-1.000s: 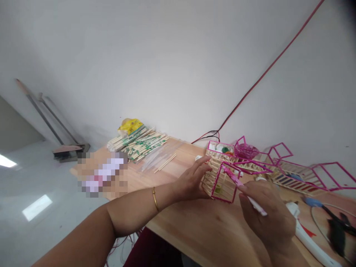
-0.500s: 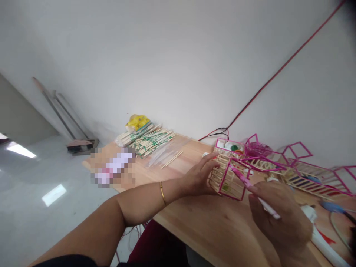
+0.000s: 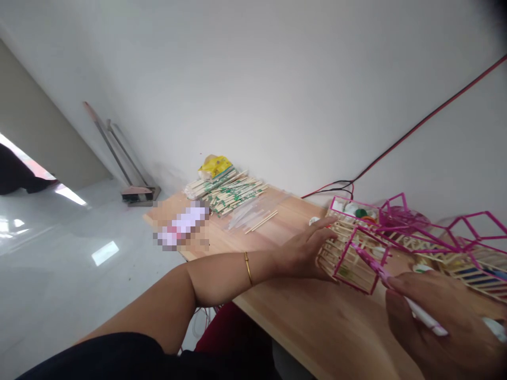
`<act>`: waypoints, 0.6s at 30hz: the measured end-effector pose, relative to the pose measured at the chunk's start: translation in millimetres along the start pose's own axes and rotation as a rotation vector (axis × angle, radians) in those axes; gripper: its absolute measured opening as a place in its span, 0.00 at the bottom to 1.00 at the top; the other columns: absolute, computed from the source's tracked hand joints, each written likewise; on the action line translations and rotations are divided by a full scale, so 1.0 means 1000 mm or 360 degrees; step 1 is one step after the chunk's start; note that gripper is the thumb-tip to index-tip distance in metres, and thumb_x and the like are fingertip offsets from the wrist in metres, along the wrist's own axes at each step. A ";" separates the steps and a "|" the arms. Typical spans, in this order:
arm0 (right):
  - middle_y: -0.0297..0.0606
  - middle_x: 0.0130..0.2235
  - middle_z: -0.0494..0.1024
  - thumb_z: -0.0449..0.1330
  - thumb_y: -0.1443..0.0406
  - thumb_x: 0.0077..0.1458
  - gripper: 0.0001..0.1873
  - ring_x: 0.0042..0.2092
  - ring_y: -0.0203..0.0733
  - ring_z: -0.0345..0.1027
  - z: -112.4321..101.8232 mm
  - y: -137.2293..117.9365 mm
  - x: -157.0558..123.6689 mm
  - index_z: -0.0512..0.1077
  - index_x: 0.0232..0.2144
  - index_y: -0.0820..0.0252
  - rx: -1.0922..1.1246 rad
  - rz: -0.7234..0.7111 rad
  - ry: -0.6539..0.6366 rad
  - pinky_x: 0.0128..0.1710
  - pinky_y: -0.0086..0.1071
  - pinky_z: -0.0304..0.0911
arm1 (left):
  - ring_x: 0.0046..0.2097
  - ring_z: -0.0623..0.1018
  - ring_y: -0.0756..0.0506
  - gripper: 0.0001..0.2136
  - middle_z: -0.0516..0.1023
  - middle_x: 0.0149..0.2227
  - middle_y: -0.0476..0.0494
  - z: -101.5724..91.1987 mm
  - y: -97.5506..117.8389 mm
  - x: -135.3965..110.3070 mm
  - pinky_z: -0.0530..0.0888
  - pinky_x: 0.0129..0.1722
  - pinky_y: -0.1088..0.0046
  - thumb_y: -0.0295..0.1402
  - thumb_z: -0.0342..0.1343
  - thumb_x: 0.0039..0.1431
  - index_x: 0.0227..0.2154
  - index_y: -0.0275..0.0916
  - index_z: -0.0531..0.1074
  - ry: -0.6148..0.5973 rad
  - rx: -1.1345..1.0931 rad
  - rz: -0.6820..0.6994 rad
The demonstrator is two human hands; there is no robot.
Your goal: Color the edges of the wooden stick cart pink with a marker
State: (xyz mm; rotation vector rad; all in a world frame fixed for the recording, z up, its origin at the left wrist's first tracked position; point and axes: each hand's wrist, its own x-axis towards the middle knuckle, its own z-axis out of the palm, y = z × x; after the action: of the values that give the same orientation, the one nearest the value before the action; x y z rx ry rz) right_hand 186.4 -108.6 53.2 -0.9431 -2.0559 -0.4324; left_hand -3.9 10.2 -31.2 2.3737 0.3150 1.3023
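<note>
My left hand [image 3: 303, 250] is closed around the left side of a small open box frame of wooden sticks [image 3: 344, 264], whose near edges are pink. In my right hand [image 3: 439, 322] is a pink-and-white marker pen [image 3: 374, 266], slanting up to the left. Its tip is at the top pink edge of the frame; whether it touches I cannot tell. More pink-edged stick frames [image 3: 431, 237] stand behind and to the right, partly hidden by my right hand.
Wrapped chopsticks [image 3: 237, 194] lie in a heap at the table's [image 3: 312, 316] far left, with a yellow packet [image 3: 216, 166] behind. Two loose sticks [image 3: 261, 221] rest nearer. A blurred-out item [image 3: 182, 224] is at the left edge. Red and black cables [image 3: 415, 134] run along the wall.
My view has swung left, so the table and both hands appear farther right. The marker pen and the stick frame are still held, the pen tip near the frame's upper edge.
</note>
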 end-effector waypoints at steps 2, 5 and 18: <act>0.35 0.29 0.72 0.57 0.70 0.61 0.05 0.32 0.40 0.67 0.001 0.002 -0.003 0.70 0.34 0.55 0.0007 -0.0030 0.0008 0.35 0.38 0.58 | 0.71 0.57 0.29 0.49 0.53 0.67 0.25 0.000 -0.002 0.001 0.64 0.67 0.43 0.51 0.73 0.39 0.60 0.43 0.50 -0.0005 -0.0022 -0.0062; 0.37 0.31 0.74 0.58 0.71 0.61 0.05 0.34 0.42 0.67 0.002 0.003 -0.004 0.70 0.37 0.56 -0.0012 -0.0068 0.0031 0.37 0.39 0.59 | 0.71 0.57 0.29 0.50 0.54 0.66 0.24 0.001 -0.004 0.001 0.65 0.66 0.43 0.52 0.73 0.37 0.58 0.43 0.50 0.0004 -0.0029 -0.0056; 0.33 0.29 0.74 0.58 0.72 0.59 0.07 0.32 0.39 0.67 0.000 0.001 0.005 0.70 0.36 0.55 0.0023 -0.0235 -0.0066 0.36 0.37 0.61 | 0.71 0.55 0.28 0.52 0.56 0.66 0.26 -0.001 -0.001 0.000 0.66 0.66 0.44 0.54 0.73 0.33 0.58 0.43 0.51 0.0027 -0.0145 -0.0039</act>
State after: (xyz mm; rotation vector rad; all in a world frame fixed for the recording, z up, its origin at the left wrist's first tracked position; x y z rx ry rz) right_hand 185.1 -106.1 57.1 -0.8006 -2.1720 -0.4788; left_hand -4.2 11.1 -30.8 2.2776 0.2826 1.2988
